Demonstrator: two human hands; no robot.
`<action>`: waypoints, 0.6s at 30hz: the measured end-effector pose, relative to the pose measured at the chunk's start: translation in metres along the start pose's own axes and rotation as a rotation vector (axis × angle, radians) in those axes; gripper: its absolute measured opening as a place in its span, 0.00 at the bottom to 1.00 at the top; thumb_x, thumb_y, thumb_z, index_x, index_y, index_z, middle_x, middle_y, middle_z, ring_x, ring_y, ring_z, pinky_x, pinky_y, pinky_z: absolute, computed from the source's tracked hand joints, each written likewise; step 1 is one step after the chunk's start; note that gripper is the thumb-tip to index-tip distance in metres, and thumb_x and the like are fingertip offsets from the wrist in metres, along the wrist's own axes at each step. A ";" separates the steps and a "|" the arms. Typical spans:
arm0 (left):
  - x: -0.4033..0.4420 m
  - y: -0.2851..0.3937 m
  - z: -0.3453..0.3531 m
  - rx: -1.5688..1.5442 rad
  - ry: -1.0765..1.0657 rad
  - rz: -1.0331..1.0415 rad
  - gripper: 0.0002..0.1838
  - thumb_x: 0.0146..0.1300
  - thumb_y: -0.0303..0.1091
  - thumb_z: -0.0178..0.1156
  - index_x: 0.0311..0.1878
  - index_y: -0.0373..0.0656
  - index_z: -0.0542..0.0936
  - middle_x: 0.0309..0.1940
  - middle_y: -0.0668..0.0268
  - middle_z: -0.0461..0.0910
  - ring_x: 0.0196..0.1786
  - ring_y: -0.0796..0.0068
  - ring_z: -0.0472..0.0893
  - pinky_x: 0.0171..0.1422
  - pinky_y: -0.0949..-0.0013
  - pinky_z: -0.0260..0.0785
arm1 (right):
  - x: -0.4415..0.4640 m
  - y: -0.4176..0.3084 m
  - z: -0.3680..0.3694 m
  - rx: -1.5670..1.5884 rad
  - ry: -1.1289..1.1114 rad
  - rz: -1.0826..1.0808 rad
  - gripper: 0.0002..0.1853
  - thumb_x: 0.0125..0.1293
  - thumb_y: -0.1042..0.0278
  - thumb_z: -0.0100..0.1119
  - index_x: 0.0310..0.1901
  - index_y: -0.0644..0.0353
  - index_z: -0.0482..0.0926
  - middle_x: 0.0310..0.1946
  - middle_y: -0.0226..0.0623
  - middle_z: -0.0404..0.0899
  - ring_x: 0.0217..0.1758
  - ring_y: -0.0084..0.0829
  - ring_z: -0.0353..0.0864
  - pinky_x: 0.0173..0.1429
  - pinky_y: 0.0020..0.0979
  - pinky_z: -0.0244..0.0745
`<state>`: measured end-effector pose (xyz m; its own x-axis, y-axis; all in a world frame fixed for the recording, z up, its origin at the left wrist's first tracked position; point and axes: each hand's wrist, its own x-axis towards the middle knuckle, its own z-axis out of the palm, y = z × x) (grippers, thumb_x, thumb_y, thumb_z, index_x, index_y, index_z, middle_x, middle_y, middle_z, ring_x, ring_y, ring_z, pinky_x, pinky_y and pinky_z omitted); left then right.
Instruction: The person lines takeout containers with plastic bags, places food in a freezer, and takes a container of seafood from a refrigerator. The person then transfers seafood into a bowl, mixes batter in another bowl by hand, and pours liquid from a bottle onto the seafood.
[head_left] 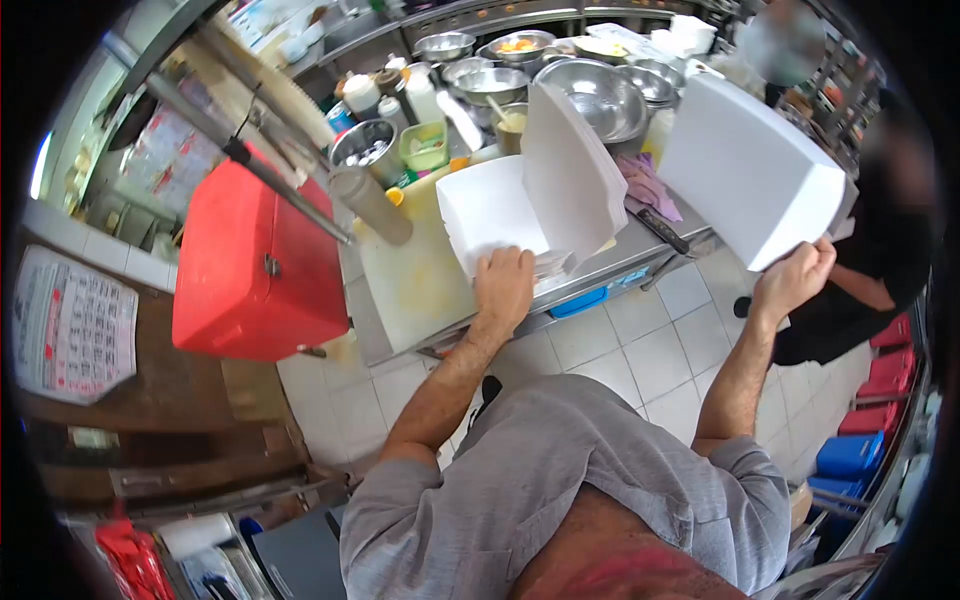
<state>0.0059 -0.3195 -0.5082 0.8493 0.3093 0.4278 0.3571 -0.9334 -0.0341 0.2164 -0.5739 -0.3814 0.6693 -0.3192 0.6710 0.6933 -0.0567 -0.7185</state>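
My left hand (505,287) is closed over the near edge of a stack of nested white takeaway boxes (575,165), its fingers inside the top box. The stack stands open on the counter, lids upright on the right. Raised off to the right, my right hand (796,283) pinches the lower corner of another white takeaway box (750,165), held tilted in the air. A cutting board (412,285) lies partly under the stack. Between the boxes are a black-handled knife (662,230) and a pink cloth (648,188) at the counter's edge.
Metal bowls (590,100) and several bottles (420,97) line the back of the counter. A grey squeeze bottle (370,205) stands at the board's left. A red box (250,265) is at the left. Another person (865,255) in black stands close on the right.
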 end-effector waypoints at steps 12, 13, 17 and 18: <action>0.034 0.080 -0.104 -1.263 0.192 0.247 0.40 0.52 0.44 0.68 0.62 0.37 0.59 0.61 0.49 0.53 0.62 0.53 0.60 0.57 0.58 0.65 | -0.095 -0.056 -0.017 -0.027 -0.251 0.122 0.06 0.65 0.77 0.37 0.37 0.66 0.66 0.25 0.33 0.66 0.25 0.22 0.64 0.30 0.26 0.64; 0.037 0.082 -0.106 -1.274 0.093 0.253 0.44 0.54 0.47 0.66 0.64 0.38 0.52 0.62 0.49 0.50 0.61 0.55 0.61 0.57 0.59 0.67 | -0.099 -0.060 -0.019 -0.013 -0.372 0.018 0.06 0.64 0.79 0.37 0.38 0.66 0.66 0.25 0.36 0.67 0.25 0.24 0.64 0.30 0.26 0.64; 0.036 0.094 -0.102 -1.714 -0.178 0.052 0.46 0.55 0.45 0.66 0.65 0.36 0.46 0.60 0.52 0.53 0.61 0.58 0.62 0.58 0.58 0.67 | -0.102 -0.062 -0.030 -0.038 -0.690 -0.070 0.08 0.63 0.83 0.39 0.43 0.67 0.67 0.29 0.43 0.68 0.25 0.33 0.68 0.31 0.30 0.66; 0.035 0.096 -0.099 -1.713 -0.190 0.050 0.46 0.55 0.45 0.66 0.65 0.36 0.46 0.60 0.52 0.53 0.61 0.58 0.62 0.58 0.58 0.67 | -0.102 -0.064 -0.031 -0.042 -0.687 -0.061 0.08 0.63 0.83 0.39 0.43 0.67 0.67 0.29 0.43 0.68 0.25 0.33 0.68 0.31 0.30 0.66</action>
<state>0.0316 -0.4166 -0.4077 0.9212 0.1739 0.3481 -0.3503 -0.0194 0.9365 0.0949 -0.5671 -0.4095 0.6569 0.3563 0.6645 0.7331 -0.0961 -0.6733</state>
